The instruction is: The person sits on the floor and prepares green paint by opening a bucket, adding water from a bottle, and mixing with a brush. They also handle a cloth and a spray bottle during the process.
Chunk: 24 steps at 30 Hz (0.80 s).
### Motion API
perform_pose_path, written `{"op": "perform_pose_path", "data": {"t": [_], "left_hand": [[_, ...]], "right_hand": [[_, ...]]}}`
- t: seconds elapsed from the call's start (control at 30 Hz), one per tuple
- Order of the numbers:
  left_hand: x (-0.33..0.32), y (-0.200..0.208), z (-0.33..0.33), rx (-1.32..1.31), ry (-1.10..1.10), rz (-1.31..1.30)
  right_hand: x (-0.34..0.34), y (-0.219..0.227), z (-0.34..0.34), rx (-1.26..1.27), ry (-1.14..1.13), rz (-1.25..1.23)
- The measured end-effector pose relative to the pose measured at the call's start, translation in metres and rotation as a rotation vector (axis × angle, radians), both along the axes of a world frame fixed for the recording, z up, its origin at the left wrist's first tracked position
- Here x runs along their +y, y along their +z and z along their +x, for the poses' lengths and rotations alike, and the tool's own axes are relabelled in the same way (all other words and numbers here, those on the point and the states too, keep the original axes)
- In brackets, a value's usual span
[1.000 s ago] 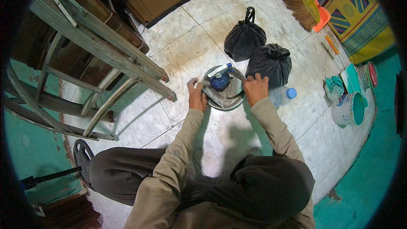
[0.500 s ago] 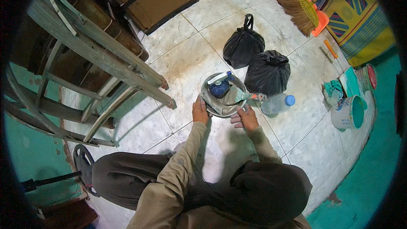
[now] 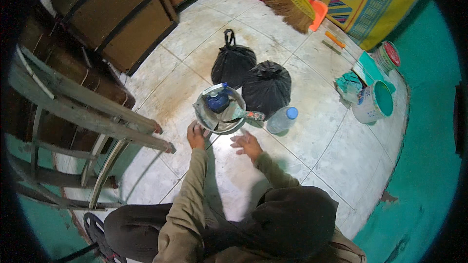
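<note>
A round grey bucket (image 3: 236,127) stands on the tiles in front of me. Inside it are a dark blue bottle (image 3: 217,102) with a white and blue top and a flat-bladed tool whose patterned handle (image 3: 254,115) sticks out over the right rim. My left hand (image 3: 196,135) is at the bucket's lower left side, fingers apart; whether it touches the bucket is unclear. My right hand (image 3: 247,146) hovers just below the bucket's right side, fingers spread and holding nothing. Close by lies a clear plastic bottle (image 3: 280,121) with a blue cap.
Two tied black plastic bags (image 3: 234,65) (image 3: 267,87) sit behind the bucket. A wooden ladder-like frame (image 3: 92,102) leans at left, near brown drawers (image 3: 139,29). Rightward are a paint bucket (image 3: 365,112), a can (image 3: 385,58), a broom (image 3: 292,12) and an orange-handled tool (image 3: 335,39).
My right hand has come away from the bucket's rim, and my left hand's grip has loosened. The whole scene has shifted left in view, as the head turned.
</note>
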State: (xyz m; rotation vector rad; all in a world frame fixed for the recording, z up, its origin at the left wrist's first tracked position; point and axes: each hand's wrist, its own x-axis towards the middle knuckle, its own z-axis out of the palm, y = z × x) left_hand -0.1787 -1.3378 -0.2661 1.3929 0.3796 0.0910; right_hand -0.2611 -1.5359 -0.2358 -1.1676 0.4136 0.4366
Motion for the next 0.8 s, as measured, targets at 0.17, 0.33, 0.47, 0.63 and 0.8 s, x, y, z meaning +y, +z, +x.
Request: {"op": "perform_pose_path", "data": {"t": [0.17, 0.33, 0.47, 0.63, 0.8], "left_hand": [[0.003, -0.043, -0.038, 0.144, 0.08, -0.139], [-0.009, -0.067, -0.076, -0.04, -0.058, 0.415], [-0.041, -0.02, -0.089, 0.049, -0.409, 0.717], [-0.063, 0.0, -0.09, 0.033, -0.619, 0.949], [-0.055, -0.008, -0.088, -0.026, -0.73, 0.913]], "right_hand": [[-0.028, -0.012, -0.064, -0.04, 0.084, -0.157], [-0.061, -0.014, -0.115, -0.073, -0.161, -0.41], [-0.107, -0.013, -0.139, 0.094, -0.574, -0.344], [-0.191, -0.02, -0.147, -0.011, -0.888, -0.313], [-0.244, -0.009, -0.151, 0.038, -1.045, -0.481]]}}
